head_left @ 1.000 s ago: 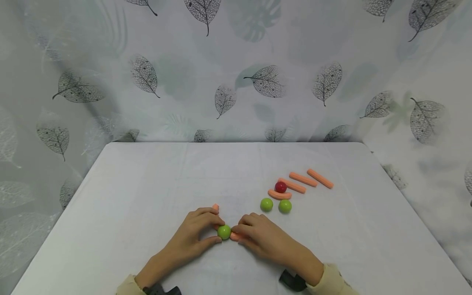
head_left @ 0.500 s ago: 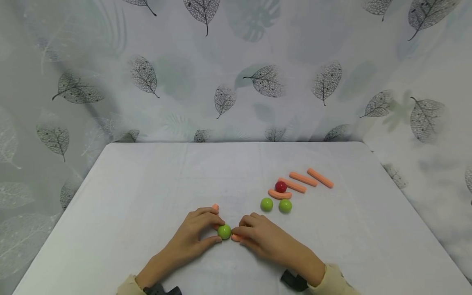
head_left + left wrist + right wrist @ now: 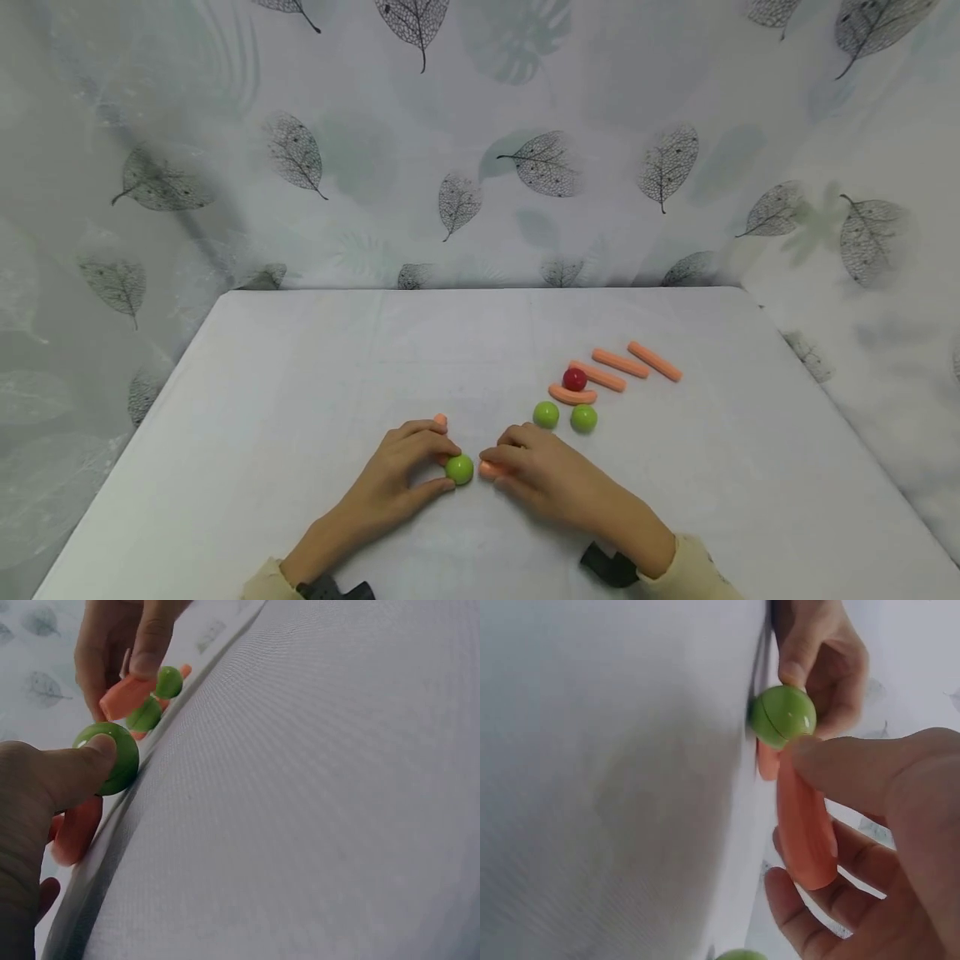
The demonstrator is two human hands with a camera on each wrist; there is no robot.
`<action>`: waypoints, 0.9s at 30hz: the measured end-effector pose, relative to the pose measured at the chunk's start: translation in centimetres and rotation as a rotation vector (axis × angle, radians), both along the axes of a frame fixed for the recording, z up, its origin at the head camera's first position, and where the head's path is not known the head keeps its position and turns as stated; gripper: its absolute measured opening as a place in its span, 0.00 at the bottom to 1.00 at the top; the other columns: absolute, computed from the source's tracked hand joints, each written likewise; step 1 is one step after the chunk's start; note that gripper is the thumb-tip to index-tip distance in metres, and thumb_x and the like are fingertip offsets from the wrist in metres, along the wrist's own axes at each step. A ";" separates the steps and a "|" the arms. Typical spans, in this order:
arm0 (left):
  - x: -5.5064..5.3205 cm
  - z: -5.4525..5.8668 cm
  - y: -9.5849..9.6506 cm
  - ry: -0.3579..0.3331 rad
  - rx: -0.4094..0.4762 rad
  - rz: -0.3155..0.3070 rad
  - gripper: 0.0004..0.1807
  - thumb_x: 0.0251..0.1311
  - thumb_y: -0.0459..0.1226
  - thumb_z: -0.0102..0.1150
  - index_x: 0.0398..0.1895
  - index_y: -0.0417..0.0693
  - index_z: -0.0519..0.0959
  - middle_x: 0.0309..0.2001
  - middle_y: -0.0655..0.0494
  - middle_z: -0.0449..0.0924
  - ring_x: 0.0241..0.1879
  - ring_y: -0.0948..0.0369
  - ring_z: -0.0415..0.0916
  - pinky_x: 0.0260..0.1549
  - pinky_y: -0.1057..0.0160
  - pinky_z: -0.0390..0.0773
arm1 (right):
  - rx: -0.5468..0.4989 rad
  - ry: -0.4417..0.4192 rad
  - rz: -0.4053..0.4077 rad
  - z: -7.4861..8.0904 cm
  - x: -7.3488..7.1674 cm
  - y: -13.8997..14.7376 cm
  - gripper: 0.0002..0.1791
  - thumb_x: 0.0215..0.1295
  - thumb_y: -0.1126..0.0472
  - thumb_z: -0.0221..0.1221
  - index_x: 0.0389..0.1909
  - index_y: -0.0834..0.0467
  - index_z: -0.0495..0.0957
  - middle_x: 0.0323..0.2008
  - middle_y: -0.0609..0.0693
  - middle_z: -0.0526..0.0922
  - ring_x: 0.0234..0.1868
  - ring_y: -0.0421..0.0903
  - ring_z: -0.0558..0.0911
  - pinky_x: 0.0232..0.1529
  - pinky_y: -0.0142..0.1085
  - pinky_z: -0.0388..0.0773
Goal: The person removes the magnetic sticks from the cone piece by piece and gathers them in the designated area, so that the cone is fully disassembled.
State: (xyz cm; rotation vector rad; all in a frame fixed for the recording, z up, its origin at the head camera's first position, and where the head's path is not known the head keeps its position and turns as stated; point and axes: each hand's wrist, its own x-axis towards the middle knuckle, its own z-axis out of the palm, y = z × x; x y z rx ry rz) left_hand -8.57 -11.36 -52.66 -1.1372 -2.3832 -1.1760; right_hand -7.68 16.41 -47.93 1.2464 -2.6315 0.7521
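Note:
In the head view my left hand (image 3: 397, 475) pinches a green ball (image 3: 460, 470) between thumb and fingers, low on the white table. Behind those fingers an orange stick (image 3: 441, 420) is partly hidden; the left wrist view shows its orange end (image 3: 79, 831) below the ball. My right hand (image 3: 558, 475) grips a second orange stick (image 3: 492, 471), its near end just right of the ball with a small gap. From the right wrist view this orange stick (image 3: 806, 825) has a bevelled, slightly curved body, with the thumb pressed on its end.
To the back right lie two more green balls (image 3: 546, 415), a red ball (image 3: 574, 380), a curved orange piece (image 3: 572, 395) and several straight orange sticks (image 3: 621, 363). A leaf-patterned curtain (image 3: 480, 167) hangs behind the white table (image 3: 300, 358).
My right hand has drawn its orange stick a little to the right and up, widening the gap from the green ball. The left hand has kept its hold with hardly any movement.

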 end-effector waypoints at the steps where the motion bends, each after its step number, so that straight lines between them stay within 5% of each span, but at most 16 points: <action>1: 0.0 0.0 0.1 -0.004 0.001 0.000 0.23 0.55 0.39 0.78 0.54 0.59 0.81 0.49 0.70 0.83 0.64 0.56 0.75 0.58 0.59 0.67 | -0.014 -0.010 -0.015 0.1 0.0 0.2 0.10 0.70 0.57 0.67 0.50 0.49 0.86 0.40 0.39 0.82 0.41 0.34 0.79 0.45 0.29 0.79; 9: 0.1 0.0 0.4 0.017 -0.017 0.012 0.24 0.55 0.39 0.78 0.56 0.58 0.82 0.49 0.70 0.83 0.65 0.54 0.75 0.62 0.56 0.69 | -0.190 -0.174 -0.253 0.7 1.0 1.8 0.21 0.64 0.62 0.72 0.57 0.47 0.84 0.45 0.34 0.80 0.43 0.32 0.77 0.47 0.32 0.81; 19: 0.0 0.1 0.3 0.070 -0.027 0.007 0.24 0.57 0.36 0.76 0.57 0.57 0.84 0.53 0.66 0.84 0.62 0.52 0.74 0.68 0.55 0.67 | -0.389 -0.089 -0.470 0.6 1.2 4.7 0.22 0.66 0.65 0.70 0.60 0.49 0.82 0.40 0.38 0.81 0.40 0.34 0.76 0.39 0.28 0.75; 27: 0.0 0.1 0.2 0.084 -0.076 0.001 0.25 0.59 0.37 0.75 0.60 0.63 0.84 0.54 0.65 0.82 0.63 0.51 0.72 0.67 0.50 0.68 | -0.443 -0.139 -0.609 0.5 1.3 7.0 0.18 0.70 0.62 0.67 0.59 0.49 0.83 0.44 0.42 0.84 0.43 0.33 0.78 0.46 0.21 0.77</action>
